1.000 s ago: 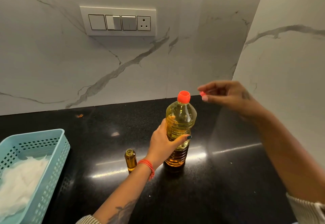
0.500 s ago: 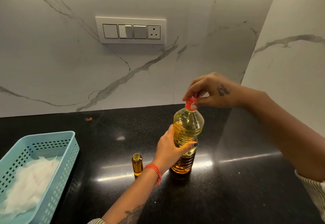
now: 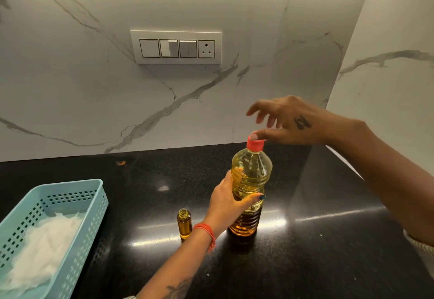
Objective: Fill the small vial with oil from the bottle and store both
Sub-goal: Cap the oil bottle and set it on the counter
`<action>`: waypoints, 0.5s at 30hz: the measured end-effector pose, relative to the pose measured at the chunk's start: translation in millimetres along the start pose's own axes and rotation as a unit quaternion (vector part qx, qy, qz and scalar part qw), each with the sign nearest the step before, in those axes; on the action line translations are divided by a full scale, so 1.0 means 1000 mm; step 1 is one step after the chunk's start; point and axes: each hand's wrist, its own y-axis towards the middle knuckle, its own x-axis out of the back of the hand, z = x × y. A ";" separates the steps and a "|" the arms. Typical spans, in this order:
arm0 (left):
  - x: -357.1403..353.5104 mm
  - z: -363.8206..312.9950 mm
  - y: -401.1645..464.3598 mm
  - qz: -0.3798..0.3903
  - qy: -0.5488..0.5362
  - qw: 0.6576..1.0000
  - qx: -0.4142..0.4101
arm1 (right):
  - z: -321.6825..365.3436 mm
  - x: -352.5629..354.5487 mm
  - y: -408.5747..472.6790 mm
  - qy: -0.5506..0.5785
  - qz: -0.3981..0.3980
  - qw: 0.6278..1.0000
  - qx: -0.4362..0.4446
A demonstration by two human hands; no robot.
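Even, soft indoor light, well exposed. Black surface (image 3: 305,263) is glossy: streaky glare bands at 5 to 6 o'clock, small hotspot near centre. Right hand (image 3: 288,122) fingertips slightly motion-blurred. Wide-angle bowing at the edges; rest sharp.

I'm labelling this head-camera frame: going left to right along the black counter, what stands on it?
Blue basket holding white wadding → small vial, open → oil bottle with its red cap, gripped by the left hand; the right hand has its thumb on the cap.
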 end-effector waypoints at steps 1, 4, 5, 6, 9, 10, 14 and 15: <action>0.000 0.000 0.000 0.001 0.000 1.000 0.000 | 0.000 0.003 0.000 0.003 0.018 1.000 0.006; -0.001 0.000 0.000 -0.001 -0.001 1.000 0.001 | -0.001 -0.010 0.001 -0.031 0.068 0.997 0.023; -0.001 0.000 0.000 -0.003 -0.001 1.000 0.001 | -0.001 -0.017 0.001 -0.035 0.063 0.997 0.022; -0.001 0.000 0.000 -0.005 -0.001 1.000 0.001 | -0.001 -0.022 0.001 -0.032 0.052 0.998 0.015; -0.002 0.000 0.000 -0.008 0.001 1.000 0.003 | 0.005 -0.031 -0.003 -0.031 0.014 0.999 -0.018; -0.003 0.000 0.000 -0.008 0.001 1.000 0.003 | 0.006 -0.034 -0.004 -0.050 -0.002 0.999 -0.019; -0.003 -0.001 -0.002 -0.005 0.002 1.000 0.006 | 0.006 -0.039 -0.006 -0.135 -0.072 0.988 0.037; -0.003 0.000 -0.002 -0.006 0.002 1.000 0.008 | 0.004 -0.038 -0.005 -0.146 -0.084 0.984 0.058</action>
